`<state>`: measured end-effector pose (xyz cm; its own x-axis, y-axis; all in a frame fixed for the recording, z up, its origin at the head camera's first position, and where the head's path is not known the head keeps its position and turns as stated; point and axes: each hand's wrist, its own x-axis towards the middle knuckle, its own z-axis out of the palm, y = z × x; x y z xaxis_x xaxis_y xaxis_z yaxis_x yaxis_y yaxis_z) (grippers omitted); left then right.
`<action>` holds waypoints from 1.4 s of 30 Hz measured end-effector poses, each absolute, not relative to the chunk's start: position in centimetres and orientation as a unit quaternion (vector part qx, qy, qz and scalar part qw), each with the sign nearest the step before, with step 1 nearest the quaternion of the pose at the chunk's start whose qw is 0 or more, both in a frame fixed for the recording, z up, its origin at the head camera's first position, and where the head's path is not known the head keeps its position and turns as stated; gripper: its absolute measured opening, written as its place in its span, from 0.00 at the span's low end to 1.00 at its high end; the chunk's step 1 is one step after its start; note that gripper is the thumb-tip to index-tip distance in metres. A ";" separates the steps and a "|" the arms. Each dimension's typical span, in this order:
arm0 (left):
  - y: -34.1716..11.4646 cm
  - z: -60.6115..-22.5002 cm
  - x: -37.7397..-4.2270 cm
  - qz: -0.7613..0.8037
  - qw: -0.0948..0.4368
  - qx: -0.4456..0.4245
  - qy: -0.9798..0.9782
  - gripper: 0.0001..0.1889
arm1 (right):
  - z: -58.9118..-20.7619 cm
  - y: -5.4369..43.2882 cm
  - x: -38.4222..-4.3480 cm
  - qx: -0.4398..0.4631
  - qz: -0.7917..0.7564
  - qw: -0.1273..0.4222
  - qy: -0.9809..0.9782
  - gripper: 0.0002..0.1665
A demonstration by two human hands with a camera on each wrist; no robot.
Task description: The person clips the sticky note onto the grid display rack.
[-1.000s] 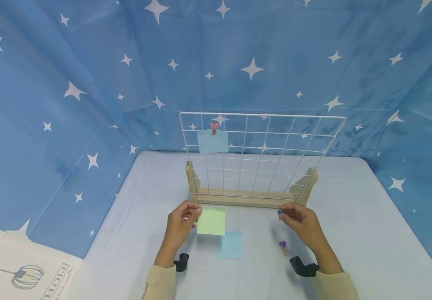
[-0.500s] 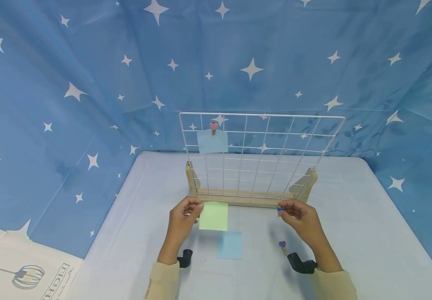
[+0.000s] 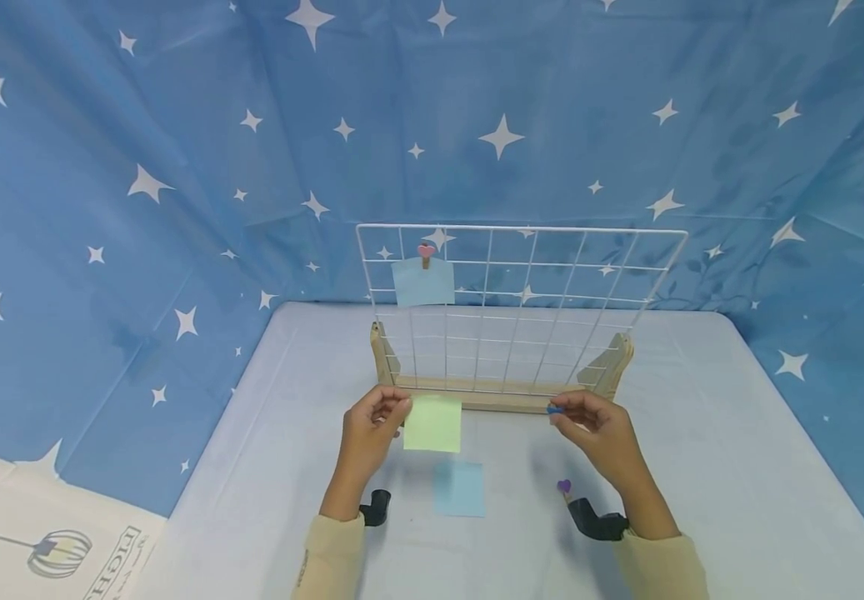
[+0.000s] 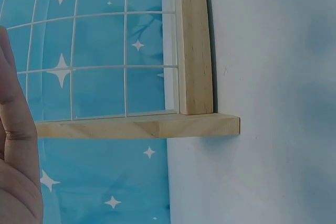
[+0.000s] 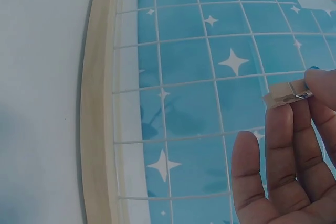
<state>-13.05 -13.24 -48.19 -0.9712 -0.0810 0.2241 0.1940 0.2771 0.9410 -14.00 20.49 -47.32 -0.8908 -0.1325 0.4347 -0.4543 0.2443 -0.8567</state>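
Observation:
A yellow-green sticky note (image 3: 432,425) hangs by its upper left corner from my left hand (image 3: 373,427), pinched between thumb and fingers just before the rack's wooden base. In the left wrist view only part of the left hand (image 4: 18,150) shows, and the note is out of sight. My right hand (image 3: 598,433) pinches a small wooden clothespin (image 5: 286,94) with a blue decoration. Behind both hands stands a white wire grid (image 3: 506,308). At its upper left, a clothespin with a pink heart (image 3: 426,252) holds a light blue note (image 3: 422,283).
Another light blue sticky note (image 3: 459,489) lies on the white table (image 3: 312,367). To its right lies a clothespin with a purple heart (image 3: 564,486), partly behind the black wrist mount (image 3: 595,523). The grid's wooden stand (image 3: 484,397) has a raised support at each end.
My left hand has moved forward and slightly right with the yellow-green note. My right hand, still pinching the blue clothespin, has shifted slightly forward and left.

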 end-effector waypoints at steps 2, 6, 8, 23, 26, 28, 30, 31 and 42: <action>-13.1 -48.2 -13.2 -0.601 0.115 -0.038 -0.790 0.07 | -47.1 20.4 -14.0 0.190 0.586 0.140 -0.775 0.15; -12.9 -48.2 -13.4 -0.608 0.116 -0.042 -0.784 0.07 | -46.8 20.3 -14.1 0.184 0.586 0.146 -0.775 0.14; -12.8 -48.3 -13.5 -0.612 0.116 -0.044 -0.781 0.07 | -46.6 20.2 -14.1 0.179 0.587 0.149 -0.775 0.13; -11.9 -47.7 -14.0 -0.615 0.126 -0.047 -0.777 0.06 | -45.0 19.9 -14.4 0.187 0.591 0.147 -0.771 0.11; -11.7 -47.4 -14.2 -0.614 0.125 -0.050 -0.778 0.06 | -44.6 19.9 -14.5 0.199 0.598 0.145 -0.762 0.12; -11.5 -47.2 -14.3 -0.613 0.123 -0.054 -0.779 0.06 | -44.4 19.8 -14.5 0.205 0.601 0.147 -0.759 0.12; -11.4 -46.9 -14.4 -0.610 0.123 -0.058 -0.781 0.06 | -44.1 19.7 -14.5 0.205 0.601 0.152 -0.757 0.12; -11.4 -46.8 -14.4 -0.608 0.124 -0.061 -0.782 0.06 | -44.0 19.7 -14.6 0.205 0.600 0.156 -0.757 0.13; -10.7 -45.8 -15.1 -0.602 0.141 -0.086 -0.782 0.07 | -43.0 19.1 -15.1 0.198 0.601 0.166 -0.756 0.11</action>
<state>-15.09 -10.74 -45.76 -0.9454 -0.0365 0.3240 0.3038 0.2617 0.9161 -15.15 19.15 -42.99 -0.8668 -0.1003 0.4885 -0.4986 0.1986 -0.8438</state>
